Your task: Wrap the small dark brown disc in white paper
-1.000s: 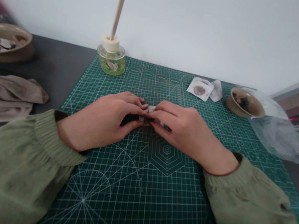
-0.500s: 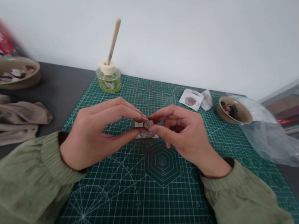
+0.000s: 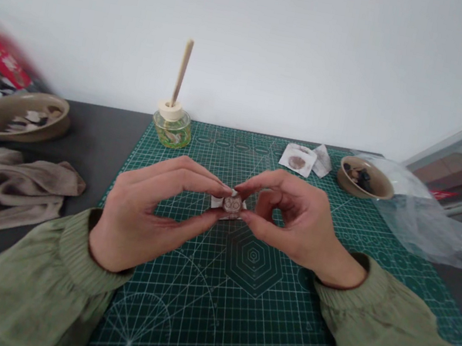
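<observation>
A small round brown patterned disc [image 3: 232, 204] sits on a scrap of white paper [image 3: 217, 202], pinched at its edges between the fingertips of both hands. My left hand [image 3: 152, 213] holds it from the left with thumb and fingers, and my right hand [image 3: 290, 216] holds it from the right. The pair is raised slightly above the green cutting mat [image 3: 245, 295]. The back of the disc is hidden.
Behind the mat stand a glass jar [image 3: 171, 129] with a wooden stick and a white paper sheet [image 3: 297, 160] with a brown round patch. A tan bowl [image 3: 366, 178] holds dark pieces, beside a plastic bag [image 3: 424, 216]. To the left lie a bowl [image 3: 17, 117] and a beige cloth [image 3: 3, 195].
My fingers have parted from the closed pinch of a second ago, and the disc now shows between the fingertips. The view has tilted, so the table sits lower in the frame.
</observation>
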Demonstrator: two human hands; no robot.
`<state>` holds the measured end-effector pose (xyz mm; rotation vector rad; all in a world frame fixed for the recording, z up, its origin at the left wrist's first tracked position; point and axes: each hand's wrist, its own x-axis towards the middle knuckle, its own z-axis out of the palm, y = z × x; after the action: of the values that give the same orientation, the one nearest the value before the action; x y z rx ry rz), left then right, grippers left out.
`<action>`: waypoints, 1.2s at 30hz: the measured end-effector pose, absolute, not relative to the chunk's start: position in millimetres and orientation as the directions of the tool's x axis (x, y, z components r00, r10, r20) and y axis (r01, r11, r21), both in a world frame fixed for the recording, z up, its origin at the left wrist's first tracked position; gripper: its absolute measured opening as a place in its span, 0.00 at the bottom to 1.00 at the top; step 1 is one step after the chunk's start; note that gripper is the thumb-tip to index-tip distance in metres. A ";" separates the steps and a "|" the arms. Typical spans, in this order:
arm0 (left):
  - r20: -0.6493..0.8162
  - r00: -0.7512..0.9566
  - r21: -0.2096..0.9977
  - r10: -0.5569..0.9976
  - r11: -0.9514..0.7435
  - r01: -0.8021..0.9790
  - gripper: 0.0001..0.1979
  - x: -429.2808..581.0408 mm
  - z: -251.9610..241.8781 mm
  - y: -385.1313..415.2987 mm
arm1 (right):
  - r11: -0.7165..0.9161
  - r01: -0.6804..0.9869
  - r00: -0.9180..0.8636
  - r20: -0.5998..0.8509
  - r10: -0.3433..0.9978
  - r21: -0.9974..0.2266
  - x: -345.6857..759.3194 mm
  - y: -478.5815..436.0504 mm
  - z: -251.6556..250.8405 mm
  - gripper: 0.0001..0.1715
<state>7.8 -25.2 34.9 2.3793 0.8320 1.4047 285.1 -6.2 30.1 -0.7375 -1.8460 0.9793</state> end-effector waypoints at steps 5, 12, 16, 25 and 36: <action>0.715 0.367 0.495 0.595 -0.802 0.335 0.11 8.4 36.4 -26.5 | 0.540 0.067 -0.429 0.464 0.775 -0.839 283.6 -5.2 30.3 0.16; 0.704 0.379 0.494 0.601 -0.797 0.347 0.10 7.5 37.9 -26.8 | 0.543 0.058 -0.443 0.466 0.766 -0.837 284.4 -3.6 31.7 0.16; 0.697 0.396 0.480 0.598 -0.799 0.362 0.08 7.6 36.2 -25.4 | 0.535 0.056 -0.452 0.456 0.766 -0.843 283.2 -5.5 33.7 0.12; 0.511 0.543 0.392 0.667 -0.742 0.543 0.14 -1.6 21.4 -5.3 | 0.682 0.400 -0.487 0.488 0.724 -0.612 288.8 10.2 21.3 0.07; 0.312 0.634 0.387 0.708 -0.704 0.595 0.21 -2.8 9.4 0.8 | 0.759 0.508 -0.628 0.427 0.650 -0.407 295.3 13.4 20.6 0.11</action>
<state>-2.8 0.8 9.4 2.6086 1.0602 0.6560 295.3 13.4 20.6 -0.8675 -2.3903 0.3338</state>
